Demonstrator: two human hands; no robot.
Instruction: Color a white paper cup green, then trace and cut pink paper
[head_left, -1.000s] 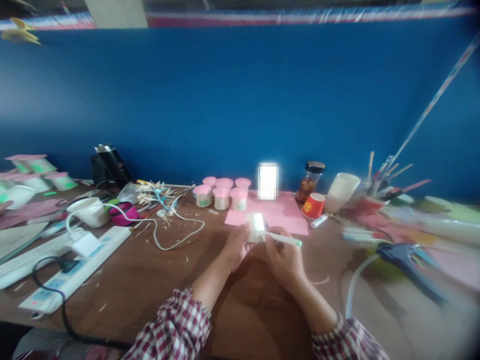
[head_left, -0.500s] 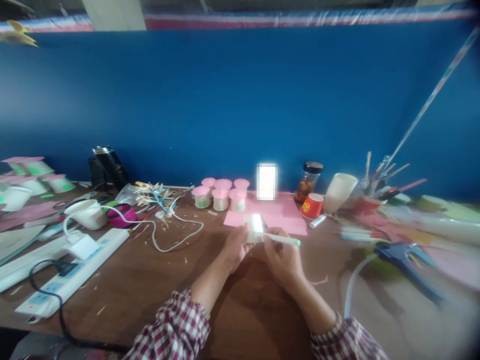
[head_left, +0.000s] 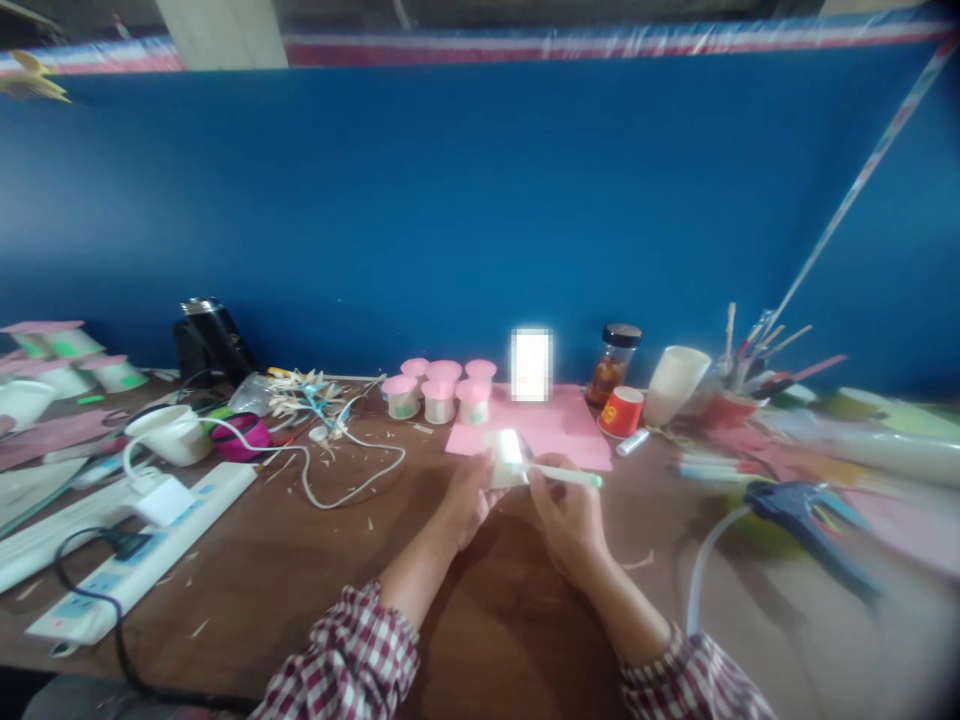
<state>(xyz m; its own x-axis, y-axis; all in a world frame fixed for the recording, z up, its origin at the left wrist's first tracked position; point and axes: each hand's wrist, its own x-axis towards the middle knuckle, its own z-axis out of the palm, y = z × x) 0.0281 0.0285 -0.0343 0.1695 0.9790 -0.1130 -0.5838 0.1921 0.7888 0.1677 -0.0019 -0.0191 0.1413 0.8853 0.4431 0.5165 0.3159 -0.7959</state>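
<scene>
My left hand (head_left: 466,503) is closed around a small white paper cup (head_left: 502,468), whose side catches a bright glare. In my right hand (head_left: 571,522) is a white marker (head_left: 566,475) with a green end pointing right. The marker's tip is at the cup's right side; whether it touches is too blurred to tell. Behind the hands lie pink paper sheets (head_left: 551,425). Just left of them stand several white cups (head_left: 440,405) with green patches, topped by pink discs (head_left: 443,371).
A power strip (head_left: 150,555) with cables lies at left, near a white mug (head_left: 172,432) and black flask (head_left: 217,335). At right are a red paper cup (head_left: 621,411), a lidded jar (head_left: 615,365), a white cup (head_left: 677,384) and a glue gun (head_left: 810,520). A blurred bright rectangle (head_left: 532,366) stands behind.
The view has shifted very slightly. My hands keep nearly the same pose on the paper cup and the marker. At the far left edge, a brownish shape has come into view.
</scene>
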